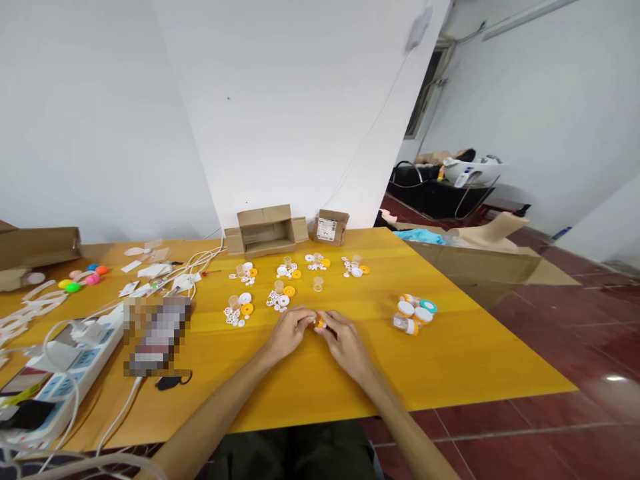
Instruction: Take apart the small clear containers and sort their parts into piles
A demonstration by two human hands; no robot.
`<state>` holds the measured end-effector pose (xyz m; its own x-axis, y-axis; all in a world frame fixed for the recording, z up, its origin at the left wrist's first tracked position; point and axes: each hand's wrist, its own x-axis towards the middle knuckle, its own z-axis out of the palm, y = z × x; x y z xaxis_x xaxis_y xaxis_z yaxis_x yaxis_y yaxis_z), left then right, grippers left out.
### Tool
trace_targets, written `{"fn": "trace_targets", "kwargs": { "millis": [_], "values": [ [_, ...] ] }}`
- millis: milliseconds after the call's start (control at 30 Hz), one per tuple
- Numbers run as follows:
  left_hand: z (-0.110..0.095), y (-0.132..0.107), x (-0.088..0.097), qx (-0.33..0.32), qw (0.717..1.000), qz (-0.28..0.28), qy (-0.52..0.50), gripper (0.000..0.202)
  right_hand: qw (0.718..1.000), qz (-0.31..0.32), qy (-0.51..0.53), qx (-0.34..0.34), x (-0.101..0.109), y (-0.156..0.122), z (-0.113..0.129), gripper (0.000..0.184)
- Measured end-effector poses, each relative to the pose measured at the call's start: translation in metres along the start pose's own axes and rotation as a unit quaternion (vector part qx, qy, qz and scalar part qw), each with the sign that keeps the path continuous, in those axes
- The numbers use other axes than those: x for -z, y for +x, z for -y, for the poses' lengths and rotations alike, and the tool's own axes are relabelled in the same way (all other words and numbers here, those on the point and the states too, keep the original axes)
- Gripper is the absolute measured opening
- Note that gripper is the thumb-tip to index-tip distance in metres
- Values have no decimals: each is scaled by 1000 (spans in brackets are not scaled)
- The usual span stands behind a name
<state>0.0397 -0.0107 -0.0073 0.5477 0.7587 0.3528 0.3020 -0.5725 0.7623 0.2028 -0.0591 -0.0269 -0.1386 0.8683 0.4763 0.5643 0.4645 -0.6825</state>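
Note:
My left hand (293,328) and my right hand (344,337) meet over the table, fingertips closed together. Between them shows a small orange cap (319,322), pinched by my right fingers. A bit of white sits at my left fingertips, too small to name. Just beyond my hands stands a clear plastic cup (318,285). Several groups of parts lie around it, each with a clear cup, an orange ring, a white disc and small white pieces, such as the group with an orange ring (247,309). To the right, several capped jars (413,313) are clustered, one with a teal lid (429,306).
Two cardboard boxes, an open one (267,233) and a smaller one (331,227), stand against the wall. On the left lie a power strip (75,380), cables, a blurred-out object (157,333) and colourful balls (90,277). A large carton (465,267) stands beyond the table's right edge.

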Motion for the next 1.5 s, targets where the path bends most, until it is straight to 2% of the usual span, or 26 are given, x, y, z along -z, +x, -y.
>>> {"fn": "trace_targets", "kwargs": {
  "millis": [167, 300, 400, 633, 767, 867, 933, 1100, 1267, 1500],
  "values": [
    [-2, 1, 2, 12, 1000, -22, -15, 30, 999, -28, 21, -41, 0, 1, -2, 27],
    [-5, 1, 1, 23, 998, -57, -25, 24, 988, -80, 63, -114, -3, 1, -12, 25],
    [-5, 1, 0, 36, 996, -75, -40, 17, 983, -111, 59, -132, -5, 2, -20, 23],
    [0, 1, -2, 73, 990, -90, -85, 7, 981, -158, -19, -110, -6, 8, -34, 16],
    [3, 2, -2, 86, 983, -102, -128, 10, 976, -183, -105, -44, -5, 7, -27, 23],
    [4, 3, -2, 104, 973, -108, -178, 13, 982, -151, -109, 20, -6, 6, -14, 24],
    [5, 4, -2, 111, 966, -114, -204, 15, 989, -126, -75, 27, -7, 6, -6, 22],
    [3, 4, -3, 103, 960, -127, -228, 18, 994, -100, 16, -37, -8, 15, 2, 23],
    [4, 3, 0, 96, 964, -121, -216, 24, 995, -46, 51, -69, -7, 26, 8, 35],
    [4, 3, 7, 119, 959, -75, -248, 37, 986, -3, 105, -126, -7, 32, 10, 51]
  ]
}}
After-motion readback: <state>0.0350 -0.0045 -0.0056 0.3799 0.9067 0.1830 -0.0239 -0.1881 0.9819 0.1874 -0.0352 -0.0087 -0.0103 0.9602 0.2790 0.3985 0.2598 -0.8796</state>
